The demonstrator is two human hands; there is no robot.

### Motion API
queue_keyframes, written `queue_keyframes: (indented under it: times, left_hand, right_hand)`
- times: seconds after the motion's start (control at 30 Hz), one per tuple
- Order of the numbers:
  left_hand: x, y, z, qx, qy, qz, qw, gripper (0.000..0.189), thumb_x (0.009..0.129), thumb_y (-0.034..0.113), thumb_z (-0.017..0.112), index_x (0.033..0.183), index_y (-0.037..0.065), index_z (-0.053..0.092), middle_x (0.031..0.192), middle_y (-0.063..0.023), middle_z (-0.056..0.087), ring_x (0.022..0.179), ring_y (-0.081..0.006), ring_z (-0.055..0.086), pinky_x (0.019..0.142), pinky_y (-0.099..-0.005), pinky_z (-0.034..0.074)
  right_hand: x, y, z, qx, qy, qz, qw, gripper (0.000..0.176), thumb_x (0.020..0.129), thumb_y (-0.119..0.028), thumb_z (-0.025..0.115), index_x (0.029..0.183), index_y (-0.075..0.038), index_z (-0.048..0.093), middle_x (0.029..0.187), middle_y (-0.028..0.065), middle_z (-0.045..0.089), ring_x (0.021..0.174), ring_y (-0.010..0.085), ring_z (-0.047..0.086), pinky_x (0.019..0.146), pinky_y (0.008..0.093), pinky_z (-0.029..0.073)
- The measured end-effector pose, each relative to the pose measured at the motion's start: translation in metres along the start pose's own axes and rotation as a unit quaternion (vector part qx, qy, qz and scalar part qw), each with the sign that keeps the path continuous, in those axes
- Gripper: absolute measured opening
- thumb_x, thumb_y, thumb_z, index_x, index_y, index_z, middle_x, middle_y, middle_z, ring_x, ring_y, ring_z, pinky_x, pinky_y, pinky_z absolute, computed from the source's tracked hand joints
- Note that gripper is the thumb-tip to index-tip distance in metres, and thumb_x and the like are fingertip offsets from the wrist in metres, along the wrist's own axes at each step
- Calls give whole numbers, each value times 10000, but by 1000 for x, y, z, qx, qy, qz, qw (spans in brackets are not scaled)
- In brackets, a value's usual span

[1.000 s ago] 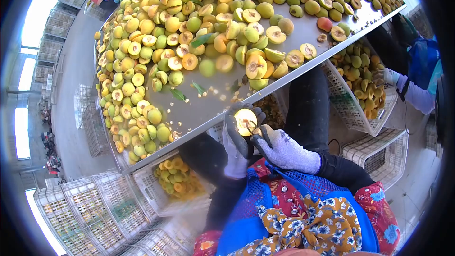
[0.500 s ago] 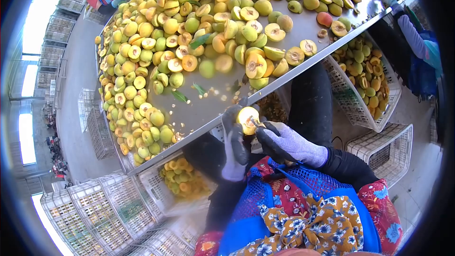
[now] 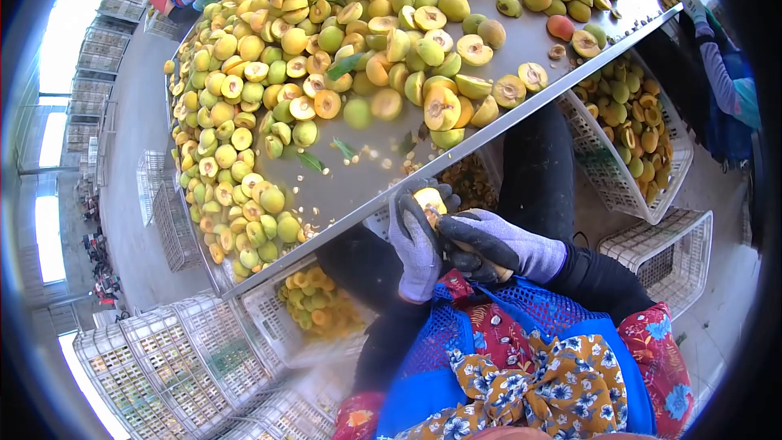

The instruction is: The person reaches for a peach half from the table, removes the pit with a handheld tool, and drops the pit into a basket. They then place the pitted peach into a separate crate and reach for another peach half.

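Note:
Both of my hands wear grey gloves with black palms and meet in front of my chest, just below the sorting table's edge. My left hand point(image 3: 417, 232) is closed round a halved yellow peach point(image 3: 428, 199), its cut side partly showing between the fingers. My right hand point(image 3: 497, 244) presses up against that half. In its fist is a small tool with a pale, wood-coloured handle point(image 3: 497, 270); the working end is hidden at the fruit. On the metal table point(image 3: 371, 183) lies a large heap of green-yellow peaches point(image 3: 281, 73), many cut in half.
Loose pits and leaves point(image 3: 309, 161) lie near the table's metal rim point(image 3: 489, 130). Crates of peach halves point(image 3: 627, 130) stand below right and lower left. More crates point(image 3: 171, 350) sit at left, another point(image 3: 660, 261) at right. Co-workers are at upper left and right.
My left hand has turned and its fingers have wrapped further over the peach half, covering more of it. My right hand has rolled closer, now showing the tool's handle end.

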State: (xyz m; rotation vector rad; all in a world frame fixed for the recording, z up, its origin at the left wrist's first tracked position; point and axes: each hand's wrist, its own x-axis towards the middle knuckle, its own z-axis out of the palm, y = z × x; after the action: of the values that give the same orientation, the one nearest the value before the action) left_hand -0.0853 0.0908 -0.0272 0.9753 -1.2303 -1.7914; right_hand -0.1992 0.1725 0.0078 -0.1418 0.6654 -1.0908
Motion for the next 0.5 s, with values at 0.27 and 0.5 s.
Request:
queue_keyframes:
  times: [0.27,0.5]
  left_hand:
    - [0,-9,-10,-72,-82,-54,993,425,1062,402,362,1157,20,525,1037,-167,641,888,-234,668,785,-374,589]
    - [6,-2,-8,-68,-170,-11,983,477,1052,438,373,1148,-3,526,1072,-189,632,958,-276,663,851,-417,571]
  right_hand:
    - [8,11,-29,231,-101,126,959,346,1016,-423,495,989,-83,555,573,15,492,378,82,435,343,205,361]
    - [10,17,-40,407,-252,189,858,392,1024,-414,457,1000,-33,547,533,10,459,357,74,411,352,199,353]
